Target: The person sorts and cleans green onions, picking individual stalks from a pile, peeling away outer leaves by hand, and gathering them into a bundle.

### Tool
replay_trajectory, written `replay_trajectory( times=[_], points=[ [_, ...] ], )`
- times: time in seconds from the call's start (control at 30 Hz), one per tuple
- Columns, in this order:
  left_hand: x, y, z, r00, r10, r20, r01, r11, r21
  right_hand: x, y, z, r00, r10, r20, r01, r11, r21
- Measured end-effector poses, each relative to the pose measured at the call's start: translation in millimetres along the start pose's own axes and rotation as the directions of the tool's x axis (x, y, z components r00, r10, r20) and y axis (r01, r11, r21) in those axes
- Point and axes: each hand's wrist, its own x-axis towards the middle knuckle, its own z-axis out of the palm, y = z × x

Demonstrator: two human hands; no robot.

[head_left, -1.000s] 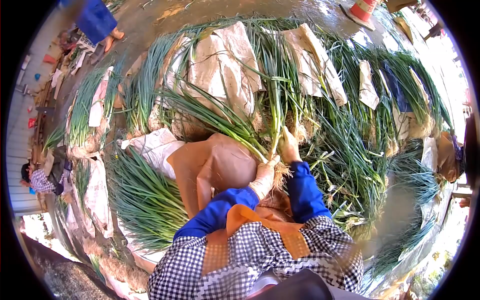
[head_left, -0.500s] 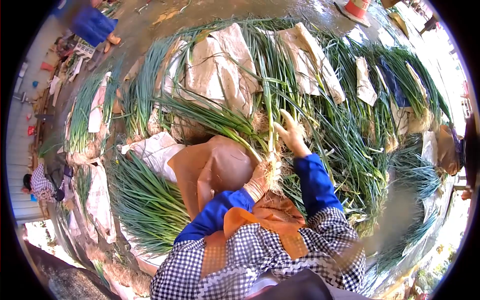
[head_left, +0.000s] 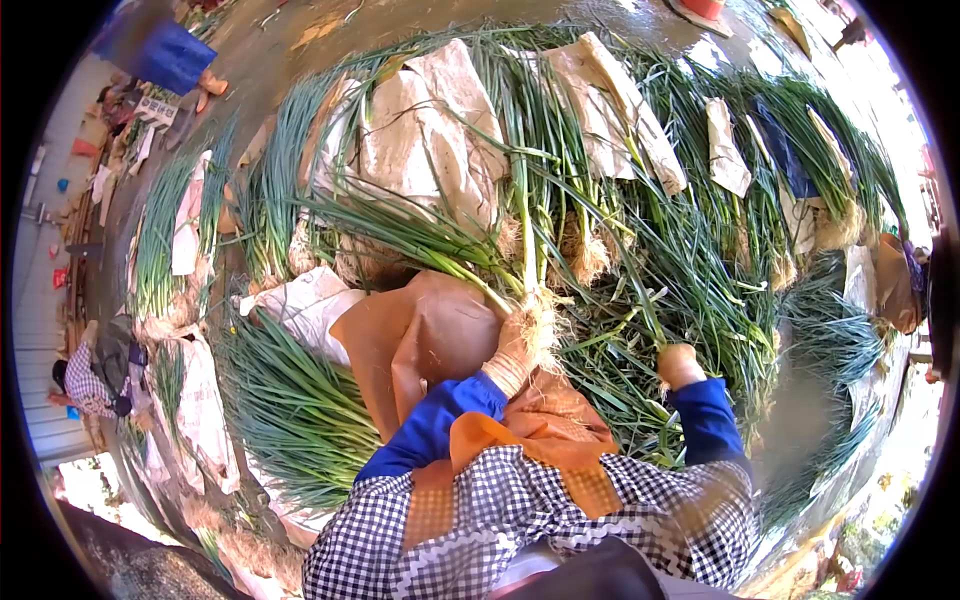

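Note:
My left hand (head_left: 516,350) is wrapped round the rooted ends of several green onions (head_left: 523,225), just right of the brown apron over my knee (head_left: 450,320). Their pale roots spill over the fingers, and the leaves stretch up and to the left. Off to the right, my right hand (head_left: 680,364) is closed at the lower end of a green stalk (head_left: 645,310), over the loose pile of onion leaves (head_left: 700,290). Its fingertips are hidden, so what it grips there is unclear.
A heap of green onions (head_left: 300,410) lies left of my knee. Beige sacks (head_left: 430,130) cover bundles ahead. One person (head_left: 95,378) crouches at the far left; another in blue (head_left: 165,55) is at the upper left. A red and white cone (head_left: 704,10) stands at the top right.
My right hand has left the held onions, opened, then moved right and down to the loose pile and closed. My left hand keeps its hold.

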Motion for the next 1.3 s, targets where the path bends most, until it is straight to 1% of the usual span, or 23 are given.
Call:
replay_trajectory(
  times=[0.07, 0.1, 0.13, 0.17, 0.23, 0.3, 0.33, 0.4, 0.43, 0.47, 0.57, 0.7, 0.77, 0.8, 0.87, 0.9, 0.97, 1.03, 1.1, 1.13, 1.2, 1.23, 1.3],
  points=[
    [-2, 1, 18, 0.999, -0.048, 0.020, 0.048, 0.998, -0.037, 19, -6, -54, 0.938, 0.256, -0.235, -0.160, 0.919, 0.361],
    [-9, 0, 14, 0.998, -0.055, 0.032, 0.055, 0.998, 0.029, 36, -39, -106, 0.739, 0.473, -0.480, 0.061, 0.662, 0.747],
    [-12, 1, 12, 1.000, -0.018, -0.023, 0.020, 0.993, 0.118, 72, -47, -118, 0.672, 0.485, -0.560, 0.245, 0.569, 0.785],
    [-12, 2, 8, 1.000, -0.008, -0.020, 0.010, 0.992, 0.129, 101, -51, -120, 0.591, 0.506, -0.629, 0.427, 0.465, 0.776],
    [-6, 7, -12, 0.993, -0.107, 0.057, 0.105, 0.994, 0.037, 123, -60, -127, 0.768, 0.332, -0.547, 0.311, 0.553, 0.773],
    [2, 8, -25, 0.979, -0.107, 0.174, 0.104, 0.994, 0.021, 110, -71, -143, 0.712, 0.286, -0.642, 0.226, 0.772, 0.594],
    [9, 8, -26, 0.996, -0.079, -0.047, 0.051, 0.903, -0.426, 97, -72, -147, 0.713, 0.295, -0.636, 0.265, 0.727, 0.634],
    [-5, 1, -14, 0.995, 0.083, -0.047, -0.081, 0.996, 0.030, 71, -74, -141, 0.715, 0.283, -0.639, 0.349, 0.648, 0.677],
    [-3, 2, -15, 0.996, 0.050, -0.077, -0.041, 0.992, 0.122, 49, -78, -144, 0.844, 0.278, -0.458, 0.273, 0.513, 0.814],
    [-5, -1, -4, 0.979, 0.005, -0.206, -0.009, 1.000, -0.018, 37, -77, -137, 0.847, 0.188, -0.497, 0.323, 0.560, 0.763],
    [-3, -6, 26, 0.971, -0.016, -0.239, 0.052, 0.988, 0.145, 30, -77, -114, 0.747, 0.054, -0.663, 0.404, 0.755, 0.517],
    [-6, -6, 18, 0.943, -0.016, -0.331, 0.132, 0.934, 0.333, 37, -71, -83, 0.846, -0.502, -0.179, 0.513, 0.678, 0.526],
    [-8, 0, 8, 0.969, -0.052, -0.240, 0.108, 0.968, 0.226, 51, -39, -67, 0.970, 0.018, 0.241, -0.090, 0.954, 0.287],
    [-10, -4, 24, 0.950, -0.017, -0.313, 0.099, 0.963, 0.251, 80, -13, -28, 0.997, 0.042, -0.068, -0.033, 0.992, 0.118],
    [-8, -3, 25, 0.955, -0.043, -0.292, 0.120, 0.960, 0.253, 87, -4, -53, 0.906, 0.189, -0.379, 0.178, 0.642, 0.746],
    [-9, -3, 24, 0.959, -0.064, -0.277, 0.140, 0.955, 0.263, 67, -32, -117, 0.921, 0.312, -0.234, 0.316, -0.248, 0.916],
    [-6, -7, 19, 0.958, -0.009, -0.285, 0.086, 0.962, 0.261, 97, -44, -124, 0.829, 0.313, -0.463, 0.492, -0.016, 0.871],
    [-16, -5, 23, 0.948, 0.067, -0.313, 0.049, 0.936, 0.348, 110, -57, -132, 0.865, 0.388, -0.317, 0.452, -0.331, 0.828],
    [-31, -7, 55, 0.956, 0.148, -0.253, -0.062, 0.946, 0.318, 103, -63, -146, 0.633, 0.645, -0.429, 0.274, 0.332, 0.903],
    [-32, -3, 51, 0.934, 0.118, -0.337, -0.001, 0.944, 0.329, 92, -75, -163, 0.597, 0.681, -0.424, 0.191, 0.393, 0.900],
    [-32, -2, 26, 0.904, 0.050, -0.425, 0.091, 0.948, 0.306, 110, -84, -146, 0.747, 0.581, -0.325, 0.302, 0.139, 0.943],
    [-28, -10, 27, 0.884, 0.119, -0.452, 0.032, 0.950, 0.311, 115, -89, -145, 0.697, 0.529, -0.483, 0.375, 0.305, 0.875],
    [-30, -5, 27, 0.936, 0.049, -0.350, 0.048, 0.963, 0.264, 115, -70, -142, 0.940, 0.100, -0.327, 0.333, -0.484, 0.809]
  ],
)
